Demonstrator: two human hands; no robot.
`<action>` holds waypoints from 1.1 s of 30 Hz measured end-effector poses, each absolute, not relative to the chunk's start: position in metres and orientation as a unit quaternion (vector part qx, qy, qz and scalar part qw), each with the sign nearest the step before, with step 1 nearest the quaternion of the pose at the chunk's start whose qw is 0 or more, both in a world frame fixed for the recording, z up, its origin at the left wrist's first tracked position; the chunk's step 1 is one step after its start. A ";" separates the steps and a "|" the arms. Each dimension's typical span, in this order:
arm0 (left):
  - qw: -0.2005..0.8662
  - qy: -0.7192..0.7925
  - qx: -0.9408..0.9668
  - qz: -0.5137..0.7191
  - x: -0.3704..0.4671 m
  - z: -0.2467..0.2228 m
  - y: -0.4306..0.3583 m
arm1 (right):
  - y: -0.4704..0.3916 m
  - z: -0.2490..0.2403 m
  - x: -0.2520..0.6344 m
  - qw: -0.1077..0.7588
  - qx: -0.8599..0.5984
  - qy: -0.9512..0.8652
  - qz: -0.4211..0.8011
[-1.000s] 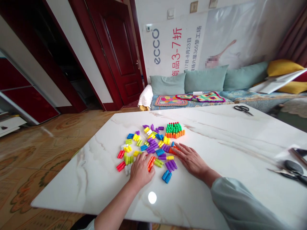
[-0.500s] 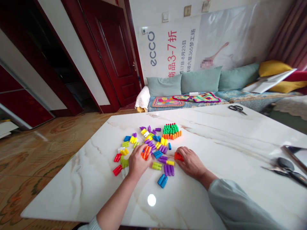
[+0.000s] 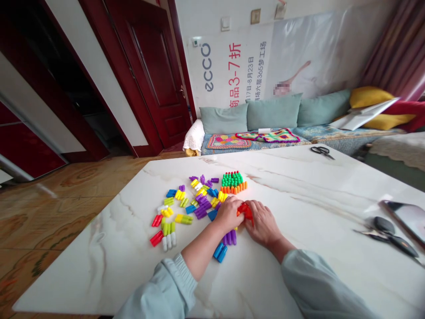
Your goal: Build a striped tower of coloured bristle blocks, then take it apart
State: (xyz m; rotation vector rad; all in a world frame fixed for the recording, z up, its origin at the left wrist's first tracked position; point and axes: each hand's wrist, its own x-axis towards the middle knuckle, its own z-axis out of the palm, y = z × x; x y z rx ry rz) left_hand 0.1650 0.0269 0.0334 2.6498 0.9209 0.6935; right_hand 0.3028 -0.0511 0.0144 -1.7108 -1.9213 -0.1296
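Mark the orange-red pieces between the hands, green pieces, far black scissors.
Orange-red pieces (image 3: 247, 211): head view, exposed upper surface.
Green pieces (image 3: 233, 179): head view, middle of the cluster.
Far black scissors (image 3: 326, 153): head view, where handles meet blades.

We see a smooth, glossy counter (image 3: 315, 199), veined like polished marble. At its middle, the loose coloured pieces (image 3: 202, 208) look like hard plastic with a soft shine, as do the orange-red pieces (image 3: 246, 212). Over the counter's near edge, we find sleeves (image 3: 315, 279) of matt, wrinkled cloth. By its right edge, a flat device (image 3: 407, 219) has a glassy, reflective face. Beyond the counter, we note cushions (image 3: 274, 113) in matt cloth, a rough, crocheted-looking mat (image 3: 227, 141) and, behind them, a shiny, plastic-looking poster (image 3: 312, 53). Left of the counter, the door (image 3: 157, 66) looks like varnished wood; the floor (image 3: 113, 190) looks like glossy tile.
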 end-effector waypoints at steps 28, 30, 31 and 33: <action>0.044 0.293 0.922 0.251 0.074 0.038 -0.017 | -0.053 0.018 0.305 0.238 -0.607 -0.757 -0.051; 0.056 0.211 0.949 0.228 0.076 0.038 -0.034 | -0.053 0.019 0.305 0.232 -0.587 -0.773 -0.062; 0.060 0.183 0.958 0.211 0.076 0.038 -0.039 | -0.053 0.019 0.305 0.226 -0.578 -0.781 -0.065; 0.065 0.161 0.968 0.182 0.076 0.036 -0.044 | -0.052 0.019 0.304 0.209 -0.563 -0.797 -0.065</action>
